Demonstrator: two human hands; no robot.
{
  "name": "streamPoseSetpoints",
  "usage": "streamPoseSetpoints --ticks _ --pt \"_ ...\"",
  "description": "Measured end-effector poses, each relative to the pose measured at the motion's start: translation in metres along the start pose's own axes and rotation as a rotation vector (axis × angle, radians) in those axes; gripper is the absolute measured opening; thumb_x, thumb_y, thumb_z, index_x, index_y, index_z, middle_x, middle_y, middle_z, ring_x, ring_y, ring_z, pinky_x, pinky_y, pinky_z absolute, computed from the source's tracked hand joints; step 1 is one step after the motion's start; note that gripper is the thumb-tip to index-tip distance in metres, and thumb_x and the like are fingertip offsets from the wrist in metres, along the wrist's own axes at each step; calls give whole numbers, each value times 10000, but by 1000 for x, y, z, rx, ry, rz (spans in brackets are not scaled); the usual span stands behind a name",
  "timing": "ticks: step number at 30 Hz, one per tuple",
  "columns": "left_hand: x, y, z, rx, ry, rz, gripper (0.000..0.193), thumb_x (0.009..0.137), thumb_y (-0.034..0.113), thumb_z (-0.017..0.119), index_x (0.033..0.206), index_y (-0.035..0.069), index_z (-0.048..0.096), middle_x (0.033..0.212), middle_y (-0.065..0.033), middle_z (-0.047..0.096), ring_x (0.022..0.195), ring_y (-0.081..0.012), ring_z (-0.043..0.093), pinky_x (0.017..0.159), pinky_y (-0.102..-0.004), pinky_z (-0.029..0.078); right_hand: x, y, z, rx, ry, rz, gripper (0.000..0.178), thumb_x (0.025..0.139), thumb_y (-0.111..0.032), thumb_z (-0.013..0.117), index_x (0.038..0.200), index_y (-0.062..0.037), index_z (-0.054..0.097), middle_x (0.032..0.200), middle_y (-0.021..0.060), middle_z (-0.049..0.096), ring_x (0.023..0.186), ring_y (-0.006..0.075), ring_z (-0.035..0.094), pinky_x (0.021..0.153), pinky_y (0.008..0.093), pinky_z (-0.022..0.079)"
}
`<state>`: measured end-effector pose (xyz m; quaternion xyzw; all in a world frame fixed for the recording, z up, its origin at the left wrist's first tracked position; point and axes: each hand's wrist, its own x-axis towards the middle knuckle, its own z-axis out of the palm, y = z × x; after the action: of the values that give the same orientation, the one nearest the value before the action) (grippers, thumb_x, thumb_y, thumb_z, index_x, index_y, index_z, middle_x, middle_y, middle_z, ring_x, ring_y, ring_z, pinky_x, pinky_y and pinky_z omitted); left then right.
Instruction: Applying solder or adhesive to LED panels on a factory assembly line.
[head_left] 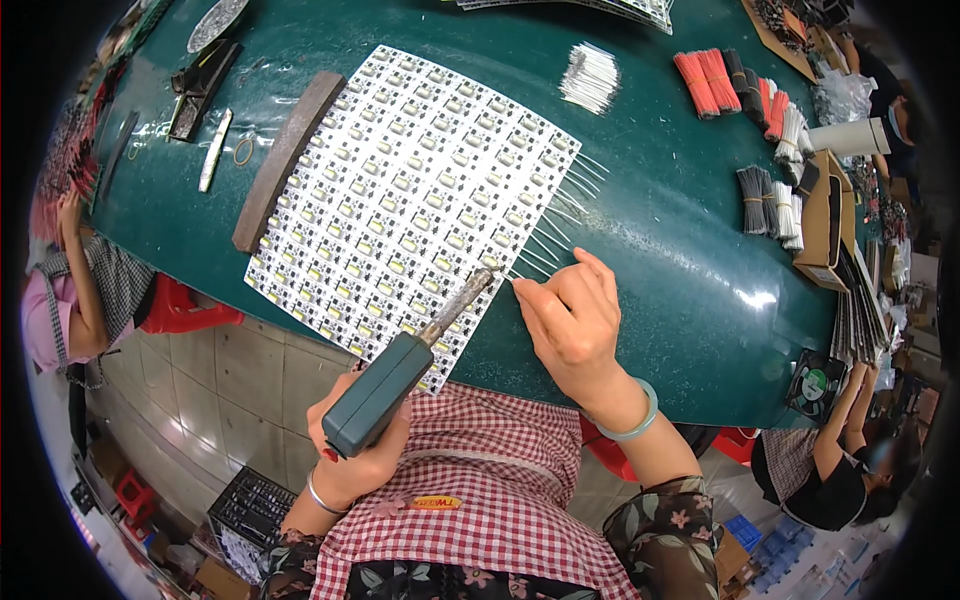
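My left hand is closed around the dark green handle of a soldering iron. The iron's tip touches or nearly touches the right edge of a white panel of small circuit boards, beside my right hand. In my right hand, thumb and index finger pinch a thin white wire whose end lies near that tip. Farther up the same edge, several white wires stick out from the panel. A dark brown bar lies along the panel's left side.
Loose white wires lie beyond the panel. Bundles of red wires and grey wires sit at right, near a cardboard box and a small fan. A white-handled tool lies left. Other people work at both sides.
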<state>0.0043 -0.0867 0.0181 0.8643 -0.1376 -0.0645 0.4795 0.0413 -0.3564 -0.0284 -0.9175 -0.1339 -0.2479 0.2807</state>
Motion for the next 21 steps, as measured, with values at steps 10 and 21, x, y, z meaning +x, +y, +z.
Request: streamPoseSetpoints --ticks 10,21 --pt "2 -1 0 35 -17 49 219 785 -25 751 1001 -45 729 914 -130 694 663 -197 673 607 -296 525 -3 2 2 -6 -16 -4 215 771 6 800 963 -49 722 728 20 506 710 193 567 966 493 514" --pt "1 3 1 -17 -22 -52 194 789 -13 749 979 -46 734 871 -127 689 643 -203 673 588 -302 521 -2 1 2 -30 -23 -18 240 768 15 795 980 -43 698 749 32 498 720 210 567 948 501 518"
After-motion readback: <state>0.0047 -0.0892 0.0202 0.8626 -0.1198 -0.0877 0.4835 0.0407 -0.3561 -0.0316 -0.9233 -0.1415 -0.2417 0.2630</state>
